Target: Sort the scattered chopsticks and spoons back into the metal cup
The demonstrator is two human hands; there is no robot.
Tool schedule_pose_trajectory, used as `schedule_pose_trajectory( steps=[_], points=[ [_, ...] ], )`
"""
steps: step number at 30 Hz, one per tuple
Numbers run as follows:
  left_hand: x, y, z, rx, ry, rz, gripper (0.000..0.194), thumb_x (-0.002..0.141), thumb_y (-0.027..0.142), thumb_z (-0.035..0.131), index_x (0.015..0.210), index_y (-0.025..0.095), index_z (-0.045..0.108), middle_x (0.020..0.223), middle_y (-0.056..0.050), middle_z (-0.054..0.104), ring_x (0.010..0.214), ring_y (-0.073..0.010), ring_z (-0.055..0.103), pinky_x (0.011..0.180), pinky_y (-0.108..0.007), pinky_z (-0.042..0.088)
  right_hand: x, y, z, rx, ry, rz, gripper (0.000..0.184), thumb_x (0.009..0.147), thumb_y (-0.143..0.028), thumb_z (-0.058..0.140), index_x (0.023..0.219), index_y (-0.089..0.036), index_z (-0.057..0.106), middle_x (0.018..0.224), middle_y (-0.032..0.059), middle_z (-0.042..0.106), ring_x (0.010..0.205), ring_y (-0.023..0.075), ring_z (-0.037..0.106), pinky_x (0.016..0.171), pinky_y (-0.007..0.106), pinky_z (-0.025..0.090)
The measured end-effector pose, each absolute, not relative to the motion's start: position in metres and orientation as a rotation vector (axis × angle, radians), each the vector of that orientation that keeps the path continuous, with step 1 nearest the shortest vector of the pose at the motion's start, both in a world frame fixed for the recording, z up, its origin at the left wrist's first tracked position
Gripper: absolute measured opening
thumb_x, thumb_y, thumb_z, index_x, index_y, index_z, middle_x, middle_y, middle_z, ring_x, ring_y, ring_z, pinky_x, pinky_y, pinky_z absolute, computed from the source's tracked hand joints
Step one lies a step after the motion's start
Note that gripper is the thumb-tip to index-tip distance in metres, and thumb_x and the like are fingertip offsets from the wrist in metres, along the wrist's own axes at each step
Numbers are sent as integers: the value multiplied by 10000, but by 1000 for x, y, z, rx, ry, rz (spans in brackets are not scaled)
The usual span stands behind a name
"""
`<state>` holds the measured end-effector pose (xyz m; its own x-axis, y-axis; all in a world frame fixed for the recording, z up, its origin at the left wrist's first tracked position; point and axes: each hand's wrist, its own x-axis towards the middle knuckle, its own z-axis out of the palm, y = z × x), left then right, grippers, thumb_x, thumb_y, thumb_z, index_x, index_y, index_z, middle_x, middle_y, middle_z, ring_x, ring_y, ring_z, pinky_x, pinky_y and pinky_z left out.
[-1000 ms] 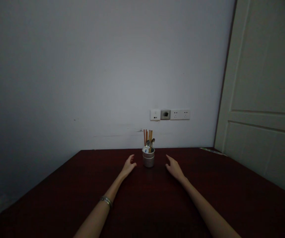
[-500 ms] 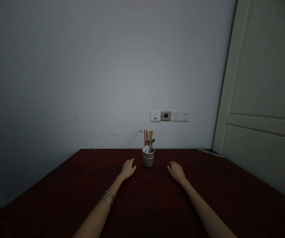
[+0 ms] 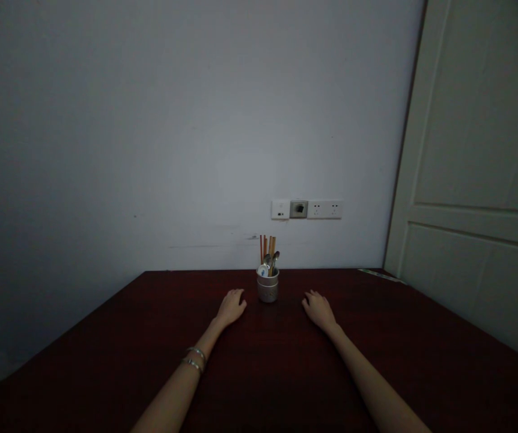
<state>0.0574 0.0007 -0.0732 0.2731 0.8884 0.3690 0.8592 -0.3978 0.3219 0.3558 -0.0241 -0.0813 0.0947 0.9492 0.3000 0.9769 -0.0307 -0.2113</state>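
Observation:
A light grey utensil holder stands upright on the dark red table. Several wooden chopsticks poke up out of it, along with metal spoons and a white spoon with a blue mark. To its left, my left hand lies palm down on the tabletop, open and holding nothing, two bracelets on that forearm. My right hand rests palm down to the right of the holder, also open and bare. Neither hand touches the holder.
Behind the table rises a pale wall with white sockets and a grey-framed plate. A cream panelled door stands along the right side. A thin patterned strip lies at the table's far right edge.
The whole view has shifted very slightly. Both hands and the utensil holder keep their places on the table.

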Motion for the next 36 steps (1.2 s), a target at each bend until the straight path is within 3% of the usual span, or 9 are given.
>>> schedule_pose_trajectory(
  steps=[23, 36],
  points=[
    [59, -3, -70, 2529, 1715, 718, 410, 800, 264, 379, 1133, 86, 542, 1199, -148, 527, 1161, -244, 424, 980, -338, 298, 354, -25, -80, -2027, -1901, -151, 440, 834, -273, 313, 1161, -94, 546, 1269, 156, 480, 1196, 234, 404, 979, 355, 282],
    [59, 1, -72, 2287, 1711, 837, 489, 759, 244, 449, 1225, 96, 446, 1277, -145, 463, 1206, -238, 383, 1007, -323, 259, 353, -29, -77, -2030, -1900, -111, 439, 837, -272, 316, 1174, -93, 533, 1282, 161, 464, 1204, 240, 392, 985, 376, 269]
  ],
)
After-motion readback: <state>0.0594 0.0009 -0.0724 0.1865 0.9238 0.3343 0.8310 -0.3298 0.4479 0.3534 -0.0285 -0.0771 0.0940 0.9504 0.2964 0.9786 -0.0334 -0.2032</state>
